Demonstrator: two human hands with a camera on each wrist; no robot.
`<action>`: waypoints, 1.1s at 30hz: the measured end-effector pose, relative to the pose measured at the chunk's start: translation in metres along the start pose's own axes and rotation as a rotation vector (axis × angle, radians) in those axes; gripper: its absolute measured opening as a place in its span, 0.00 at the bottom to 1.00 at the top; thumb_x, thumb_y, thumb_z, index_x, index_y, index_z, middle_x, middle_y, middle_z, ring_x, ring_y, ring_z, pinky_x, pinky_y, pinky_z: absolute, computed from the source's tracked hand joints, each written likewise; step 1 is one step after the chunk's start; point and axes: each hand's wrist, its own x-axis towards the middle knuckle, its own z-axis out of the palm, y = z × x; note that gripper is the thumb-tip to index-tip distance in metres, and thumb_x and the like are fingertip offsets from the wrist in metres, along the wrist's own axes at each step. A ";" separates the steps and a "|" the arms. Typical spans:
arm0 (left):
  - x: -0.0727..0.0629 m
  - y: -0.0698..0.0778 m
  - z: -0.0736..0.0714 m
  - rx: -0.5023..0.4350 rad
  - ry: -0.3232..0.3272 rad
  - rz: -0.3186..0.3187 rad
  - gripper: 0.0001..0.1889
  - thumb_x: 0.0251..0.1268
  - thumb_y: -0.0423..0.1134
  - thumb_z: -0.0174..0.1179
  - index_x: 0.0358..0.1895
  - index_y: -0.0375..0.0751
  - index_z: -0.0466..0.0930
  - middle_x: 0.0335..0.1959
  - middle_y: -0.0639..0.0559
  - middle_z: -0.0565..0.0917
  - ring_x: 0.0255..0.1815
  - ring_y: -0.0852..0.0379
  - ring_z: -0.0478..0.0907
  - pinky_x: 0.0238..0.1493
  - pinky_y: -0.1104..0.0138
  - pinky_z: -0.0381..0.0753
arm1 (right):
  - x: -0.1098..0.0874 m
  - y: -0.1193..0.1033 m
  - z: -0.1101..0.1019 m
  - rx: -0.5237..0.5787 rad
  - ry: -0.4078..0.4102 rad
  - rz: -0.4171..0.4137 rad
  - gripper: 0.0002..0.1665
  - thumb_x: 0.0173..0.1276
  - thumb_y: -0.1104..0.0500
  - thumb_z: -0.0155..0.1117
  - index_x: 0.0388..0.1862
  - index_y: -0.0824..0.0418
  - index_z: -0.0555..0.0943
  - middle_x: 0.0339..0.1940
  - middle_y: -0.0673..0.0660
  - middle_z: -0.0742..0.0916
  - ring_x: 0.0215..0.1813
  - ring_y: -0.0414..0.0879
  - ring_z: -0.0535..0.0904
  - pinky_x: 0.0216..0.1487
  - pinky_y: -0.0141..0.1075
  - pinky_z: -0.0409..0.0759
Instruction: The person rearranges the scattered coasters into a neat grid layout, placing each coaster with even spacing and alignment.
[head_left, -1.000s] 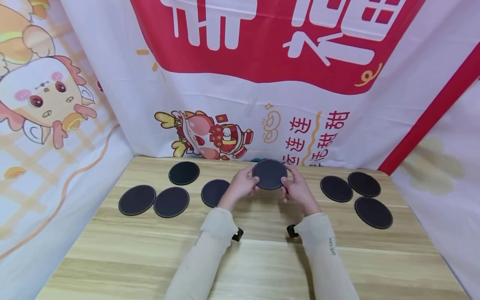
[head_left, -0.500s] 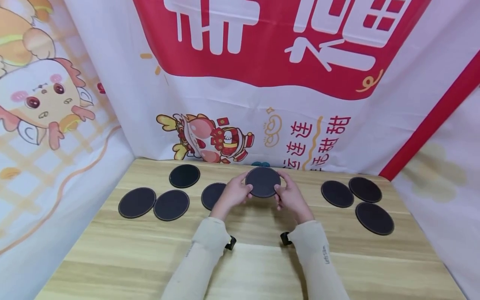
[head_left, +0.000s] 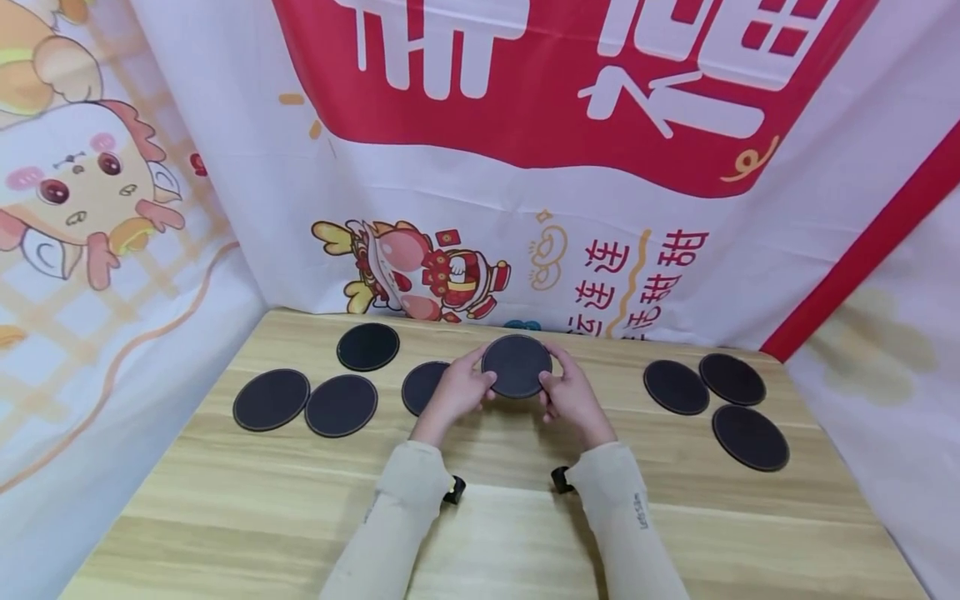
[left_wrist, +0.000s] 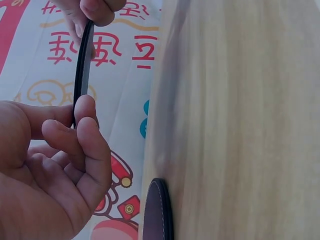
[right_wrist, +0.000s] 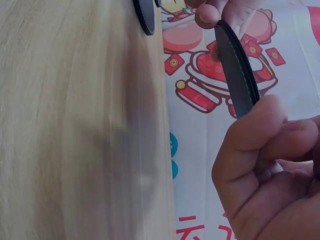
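Note:
Between both hands is a round black coaster [head_left: 517, 367] with a stitched rim, tilted up above the far part of the table. My left hand [head_left: 459, 390] pinches its left edge, thumb on the near face and fingers behind. On the opposite edge my right hand [head_left: 567, 390] pinches in the same way. Both wrist views show the coaster edge-on, clear of the tabletop. Partly hidden by the left forearm, another coaster [head_left: 423, 388] lies flat nearby.
More black coasters lie flat on the wooden table [head_left: 495, 533]: a left group with one coaster [head_left: 341, 406] in front, and three at right, including a front coaster [head_left: 751, 437]. A printed white and red cloth [head_left: 450, 183] hangs along the table's back edge.
Both hands have moved left and slightly nearer the body, carrying the coaster between them. The grip looks the same, and the coasters on the table have stayed put.

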 end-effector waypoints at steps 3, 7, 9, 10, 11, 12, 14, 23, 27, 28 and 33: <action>0.001 -0.002 -0.001 0.004 -0.006 -0.011 0.31 0.76 0.36 0.56 0.79 0.45 0.60 0.26 0.44 0.85 0.18 0.57 0.74 0.21 0.66 0.78 | 0.000 0.001 0.001 0.016 -0.004 0.013 0.34 0.81 0.67 0.46 0.82 0.53 0.56 0.18 0.62 0.77 0.11 0.44 0.63 0.19 0.38 0.77; 0.001 -0.002 -0.004 0.010 -0.019 -0.020 0.32 0.75 0.35 0.57 0.79 0.44 0.60 0.25 0.44 0.85 0.17 0.56 0.74 0.21 0.66 0.77 | 0.000 0.001 0.002 0.016 -0.009 0.025 0.33 0.81 0.66 0.47 0.81 0.52 0.57 0.18 0.60 0.77 0.12 0.44 0.65 0.19 0.38 0.78; 0.002 -0.003 -0.006 0.007 -0.024 -0.019 0.32 0.75 0.35 0.58 0.79 0.43 0.61 0.25 0.44 0.85 0.16 0.55 0.74 0.21 0.65 0.78 | 0.001 0.001 0.002 0.008 -0.007 0.019 0.33 0.81 0.66 0.47 0.81 0.52 0.58 0.18 0.60 0.77 0.12 0.44 0.66 0.19 0.38 0.78; 0.002 -0.003 -0.007 0.002 -0.025 -0.019 0.32 0.75 0.35 0.58 0.79 0.43 0.61 0.25 0.44 0.84 0.16 0.55 0.74 0.22 0.65 0.78 | 0.001 0.001 0.002 0.006 -0.006 0.017 0.33 0.81 0.66 0.47 0.81 0.52 0.58 0.18 0.61 0.78 0.12 0.44 0.66 0.18 0.38 0.78; 0.002 -0.003 -0.008 0.001 -0.026 -0.021 0.31 0.75 0.35 0.58 0.78 0.43 0.62 0.25 0.44 0.84 0.16 0.56 0.74 0.22 0.65 0.78 | 0.002 0.001 0.002 0.004 -0.005 0.018 0.33 0.80 0.66 0.47 0.81 0.53 0.58 0.18 0.62 0.78 0.12 0.44 0.66 0.18 0.38 0.78; 0.003 -0.004 -0.009 0.005 -0.026 -0.023 0.31 0.74 0.35 0.59 0.78 0.43 0.63 0.25 0.44 0.84 0.16 0.56 0.74 0.22 0.65 0.79 | 0.002 0.001 0.002 0.004 -0.005 0.022 0.33 0.80 0.67 0.47 0.81 0.53 0.58 0.18 0.62 0.78 0.12 0.44 0.66 0.18 0.38 0.78; 0.003 -0.006 -0.009 0.008 -0.028 -0.029 0.30 0.74 0.35 0.59 0.77 0.44 0.64 0.24 0.45 0.84 0.16 0.57 0.73 0.23 0.65 0.79 | 0.002 0.002 0.002 -0.003 -0.008 0.037 0.34 0.80 0.67 0.47 0.81 0.53 0.57 0.19 0.62 0.78 0.12 0.43 0.66 0.18 0.38 0.79; 0.001 -0.013 -0.012 0.140 -0.006 0.003 0.29 0.72 0.33 0.60 0.75 0.39 0.68 0.24 0.46 0.84 0.17 0.58 0.73 0.18 0.68 0.72 | 0.004 0.008 0.007 -0.005 -0.029 0.078 0.34 0.80 0.67 0.47 0.82 0.52 0.57 0.19 0.61 0.78 0.13 0.44 0.67 0.19 0.38 0.80; 0.001 -0.014 -0.015 0.210 0.001 0.019 0.27 0.72 0.34 0.60 0.73 0.41 0.71 0.24 0.46 0.85 0.18 0.58 0.75 0.21 0.67 0.74 | 0.005 0.009 0.007 -0.017 -0.039 0.083 0.34 0.80 0.67 0.46 0.81 0.52 0.57 0.20 0.62 0.79 0.13 0.44 0.68 0.19 0.39 0.80; 0.002 -0.014 -0.016 0.226 0.000 0.023 0.26 0.72 0.34 0.60 0.72 0.41 0.72 0.24 0.46 0.85 0.19 0.58 0.75 0.23 0.67 0.74 | 0.005 0.009 0.007 -0.019 -0.043 0.084 0.34 0.80 0.68 0.46 0.81 0.52 0.57 0.20 0.62 0.79 0.13 0.44 0.68 0.19 0.39 0.80; 0.003 -0.016 -0.019 0.307 -0.011 0.038 0.25 0.72 0.35 0.61 0.71 0.44 0.75 0.25 0.48 0.85 0.23 0.57 0.77 0.36 0.62 0.76 | 0.005 0.009 0.005 -0.030 -0.066 0.093 0.33 0.81 0.67 0.45 0.81 0.51 0.58 0.19 0.61 0.78 0.13 0.44 0.68 0.20 0.40 0.80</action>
